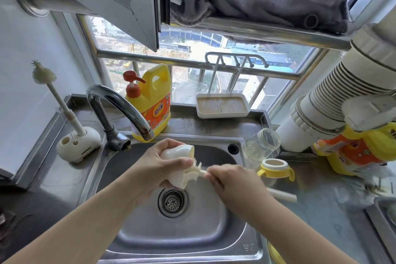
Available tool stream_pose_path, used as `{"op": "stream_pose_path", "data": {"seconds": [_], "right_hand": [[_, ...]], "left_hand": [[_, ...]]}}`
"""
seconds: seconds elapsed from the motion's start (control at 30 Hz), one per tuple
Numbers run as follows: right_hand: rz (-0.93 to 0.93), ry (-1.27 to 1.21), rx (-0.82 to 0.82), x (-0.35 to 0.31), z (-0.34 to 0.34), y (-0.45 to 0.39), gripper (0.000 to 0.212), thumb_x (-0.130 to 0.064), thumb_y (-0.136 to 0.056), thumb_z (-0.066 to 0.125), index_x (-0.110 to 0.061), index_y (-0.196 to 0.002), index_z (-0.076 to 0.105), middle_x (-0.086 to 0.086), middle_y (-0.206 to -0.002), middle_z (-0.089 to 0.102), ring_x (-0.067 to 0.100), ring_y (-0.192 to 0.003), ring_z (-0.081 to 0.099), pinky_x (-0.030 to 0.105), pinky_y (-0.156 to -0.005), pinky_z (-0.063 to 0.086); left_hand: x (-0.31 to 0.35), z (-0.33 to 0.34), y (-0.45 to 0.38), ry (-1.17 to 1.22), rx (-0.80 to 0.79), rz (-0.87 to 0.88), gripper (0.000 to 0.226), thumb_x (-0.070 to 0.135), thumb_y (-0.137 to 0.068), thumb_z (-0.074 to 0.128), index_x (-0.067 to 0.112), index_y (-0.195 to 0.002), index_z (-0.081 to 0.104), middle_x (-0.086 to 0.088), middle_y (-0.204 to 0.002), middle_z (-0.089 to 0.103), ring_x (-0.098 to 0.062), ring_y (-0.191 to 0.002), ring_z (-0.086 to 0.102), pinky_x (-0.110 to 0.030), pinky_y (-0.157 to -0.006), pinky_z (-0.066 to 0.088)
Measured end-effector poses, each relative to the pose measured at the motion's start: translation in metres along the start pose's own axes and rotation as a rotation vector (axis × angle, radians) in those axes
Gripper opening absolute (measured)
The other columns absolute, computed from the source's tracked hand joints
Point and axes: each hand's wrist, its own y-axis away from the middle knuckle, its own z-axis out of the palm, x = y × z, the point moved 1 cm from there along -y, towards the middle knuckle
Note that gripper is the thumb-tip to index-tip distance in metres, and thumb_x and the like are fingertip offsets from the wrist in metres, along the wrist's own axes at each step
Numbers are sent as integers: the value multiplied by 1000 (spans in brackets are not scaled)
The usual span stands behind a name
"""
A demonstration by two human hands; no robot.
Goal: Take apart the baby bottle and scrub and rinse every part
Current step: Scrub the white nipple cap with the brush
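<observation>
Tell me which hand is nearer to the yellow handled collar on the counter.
Right. The right hand is just left of the yellow handled collar; the left hand is farther left, over the sink.

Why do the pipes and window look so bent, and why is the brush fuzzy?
Head view: the wide-angle lens bows the window rail and pipe near the edges; daylight through the window washes out the outdoors; the brush in the right hand is motion-blurred against the white cap.
</observation>
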Motion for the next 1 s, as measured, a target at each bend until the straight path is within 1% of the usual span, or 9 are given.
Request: {"op": "stream_pose_path", "data": {"seconds": [0.1,0.2,0.3,0.37,0.5,0.6,0.73,0.8,1.0], "right_hand": [[116,-615,-410,-3,1,2,35,-41,-97,39,-20,-85,65,-5,-58,48,12,-52,41,26,-54,36],[183,-893,-492,-2,0,4,30,-34,-98,43,-25,-80,65,-8,-53,43,10,-47,35,21,-48,33],[99,-454,-325,2,1,2,27,-38,-97,42,-27,-89,65,-2,-66,53,15,-60,47,31,-59,39],[44,3,-17,6,0,0,27,-40,-95,41,-27,-90,64,-6,-74,59,14,-66,57,28,-54,37],[-21,131,224,6,-6,-2,29,-42,-87,41,-28,-80,65,-7,-63,54,13,-55,57,23,-44,35],[38,-102,-70,1,-2,0,35,-45,-95,34,-25,-96,63,-3,-76,60,18,-70,58,30,-58,38],[219,-818,-484,-9,1,5,30,-35,-97,44,-23,-82,67,-7,-51,40,12,-46,33,28,-49,31],[262,-904,-561,-9,-4,5,32,-36,-98,42,-25,-81,66,-7,-50,41,12,-46,32,26,-47,29],[20,-26,43,-1,-9,-2,32,-41,-96,37,-24,-90,63,-5,-71,58,18,-62,58,28,-53,43]], "left_hand": [[-2,-1,1,47,40,48,63,33,-33,82,25,-94,67,-10,-98,59,-22,-74,64,-41,-60,56],[-3,-1,1,45,49,85,60,34,-34,82,27,-92,68,-8,-95,60,-19,-71,64,-39,-59,56],[-7,-1,1,10,40,54,66,36,-35,81,25,-98,66,-9,-98,63,-19,-73,67,-39,-61,56],[-9,2,1,0,16,8,70,40,-36,80,22,-101,64,-12,-101,64,-20,-76,67,-37,-59,55],[-3,3,3,-67,10,-5,68,49,-36,73,20,-97,64,-8,-90,67,-16,-70,66,-30,-54,53],[0,3,2,-79,32,42,65,45,-35,76,22,-95,65,-8,-89,66,-15,-68,66,-32,-55,54],[-6,-1,1,-31,57,127,62,38,-35,80,23,-94,67,-4,-85,63,-12,-63,63,-32,-54,53],[-9,-3,1,-11,57,142,62,37,-36,80,24,-95,67,-1,-81,64,-12,-63,64,-32,-54,53],[-8,1,2,4,2,84,72,45,-39,78,16,-103,61,-9,-93,65,-13,-70,68,-37,-61,56]]}}
